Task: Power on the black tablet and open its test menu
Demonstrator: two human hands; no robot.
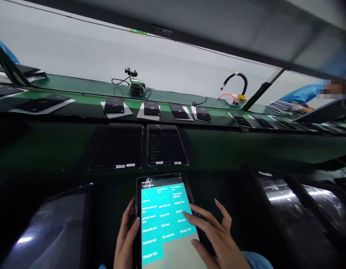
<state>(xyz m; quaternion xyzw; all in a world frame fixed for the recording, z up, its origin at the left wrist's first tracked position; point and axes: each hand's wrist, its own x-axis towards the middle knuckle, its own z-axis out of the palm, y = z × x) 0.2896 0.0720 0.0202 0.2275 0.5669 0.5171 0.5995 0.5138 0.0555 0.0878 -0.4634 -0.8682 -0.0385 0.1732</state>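
- Tablet [165,220] with a lit teal test menu lies at the near middle of the dark counter [231,149], its screen showing a grid of white labels.
- The left hand [126,239] cups the tablet's left edge, fingers curled behind it and the thumb laid on the screen's left margin.
- The right hand [214,233] hovers over the tablet's right side, fingers spread; the forefinger tip sits at a tile in the right column of the menu, though whether it touches the glass cannot be told.
- A blue sleeve [257,259] shows at the right wrist.
- Just beyond the lit tablet, two dark tablets [167,145] lie side by side, the right one showing faint lines of text.
- More dark screens [285,209] flank the hands at the near left and near right, catching glare from overhead lights.
- On the far green conveyor belt [85,89], a row of small black devices [152,108] rests on white sheets.
- A small fixture with cables [136,84] stands behind the row, and a black hose [237,84] curves up further right.
- At the far right, a person in blue [302,95] stands beside a stack of flat items.
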